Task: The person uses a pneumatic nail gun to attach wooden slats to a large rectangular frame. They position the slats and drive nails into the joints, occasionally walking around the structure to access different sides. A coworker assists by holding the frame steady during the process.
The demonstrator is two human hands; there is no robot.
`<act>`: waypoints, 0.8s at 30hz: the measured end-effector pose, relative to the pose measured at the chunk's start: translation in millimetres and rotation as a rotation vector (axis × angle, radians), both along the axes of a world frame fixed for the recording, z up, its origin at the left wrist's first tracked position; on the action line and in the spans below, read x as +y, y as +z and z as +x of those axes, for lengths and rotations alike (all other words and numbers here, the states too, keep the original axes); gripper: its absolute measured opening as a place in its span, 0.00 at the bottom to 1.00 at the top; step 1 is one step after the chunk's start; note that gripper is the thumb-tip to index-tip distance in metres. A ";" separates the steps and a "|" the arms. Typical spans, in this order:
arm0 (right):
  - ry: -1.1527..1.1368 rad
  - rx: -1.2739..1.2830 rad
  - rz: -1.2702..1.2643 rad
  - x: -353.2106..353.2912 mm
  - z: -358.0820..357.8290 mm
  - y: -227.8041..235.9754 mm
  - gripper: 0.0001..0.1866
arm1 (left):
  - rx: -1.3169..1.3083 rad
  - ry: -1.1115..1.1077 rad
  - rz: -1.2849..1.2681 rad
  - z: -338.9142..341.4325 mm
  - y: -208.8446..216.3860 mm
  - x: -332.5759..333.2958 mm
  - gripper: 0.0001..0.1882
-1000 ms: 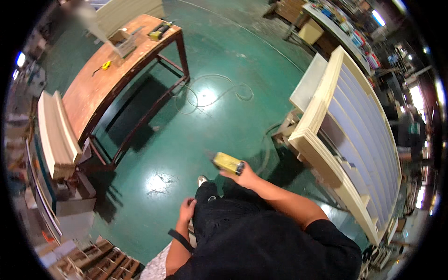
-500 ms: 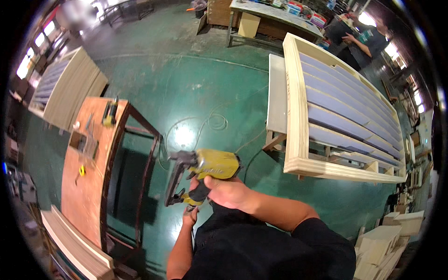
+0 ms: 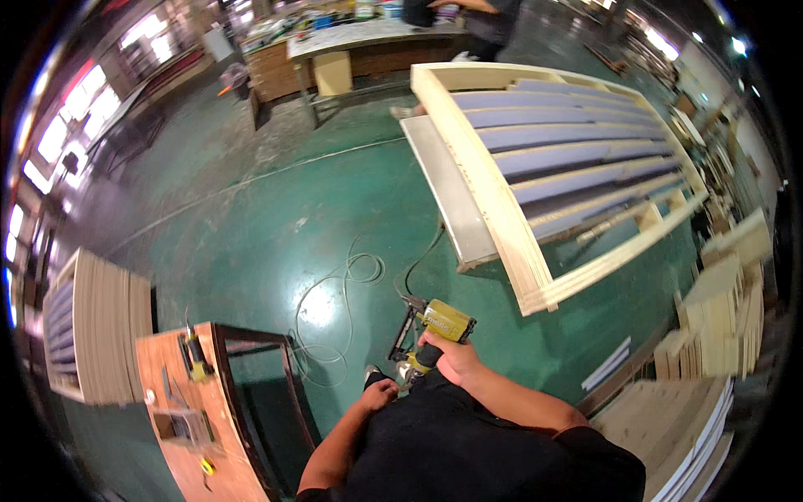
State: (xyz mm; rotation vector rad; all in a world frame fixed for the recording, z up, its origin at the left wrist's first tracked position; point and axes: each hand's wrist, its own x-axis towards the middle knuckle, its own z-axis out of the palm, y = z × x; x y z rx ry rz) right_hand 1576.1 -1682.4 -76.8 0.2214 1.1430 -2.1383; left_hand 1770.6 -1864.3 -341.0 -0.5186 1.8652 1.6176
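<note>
My right hand is wrapped round the black grip of a yellow and black air nail gun, held in front of my body. Its nose and dark slanted magazine point left, and its lower end hangs close to my left hand. The left fingers are curled beside that lower end; what they hold, if anything, is too small to make out. To the right, a pale wooden frame with grey-violet slats lies on a light-topped bench, apart from the nail gun.
A wooden table at lower left carries a second yellow-black tool, an open box and a tape measure. A thin hose coils on the floor. Stacked panels stand left. Another person is behind the frame.
My view has swung to the right, toward the slatted frame. The nail gun stays in my right hand, now held lower and nearer my body. The other person has moved behind the frame's far-left corner.
</note>
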 end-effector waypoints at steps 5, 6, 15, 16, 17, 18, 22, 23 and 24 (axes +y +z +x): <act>-0.218 -0.102 0.005 -1.1 24.8 1.3 0.06 | 0.126 -0.281 0.214 -51.5 31.7 -11.5 0.28; -0.224 -0.084 -0.017 -1.8 28.4 2.9 0.08 | 0.217 -0.382 0.194 -60.2 35.7 -11.3 0.28; -0.324 0.038 -0.292 -47.6 6.5 122.7 0.24 | 0.169 -0.560 -0.007 -64.2 10.9 -101.0 0.34; -0.350 0.061 -0.360 -48.3 -3.0 137.6 0.24 | 0.153 -0.551 -0.015 -63.1 5.9 -121.8 0.34; -0.372 0.088 -0.419 -50.7 -14.5 156.2 0.25 | 0.143 -0.538 -0.015 -64.8 -1.8 -140.9 0.35; -0.361 0.156 -0.442 -54.0 -26.8 175.0 0.25 | 0.129 -0.529 -0.016 -65.3 -8.1 -159.2 0.36; -0.420 0.457 -0.510 -58.2 -80.7 227.9 0.24 | 0.091 -0.282 -0.012 -82.5 19.9 -235.8 0.35; -0.423 0.526 -0.527 -60.2 -97.9 236.5 0.23 | 0.160 -0.243 -0.008 -86.8 16.8 -258.4 0.35; -0.454 0.557 -0.561 -50.8 -118.8 236.4 0.22 | 0.228 -0.204 -0.005 -92.3 14.1 -279.7 0.35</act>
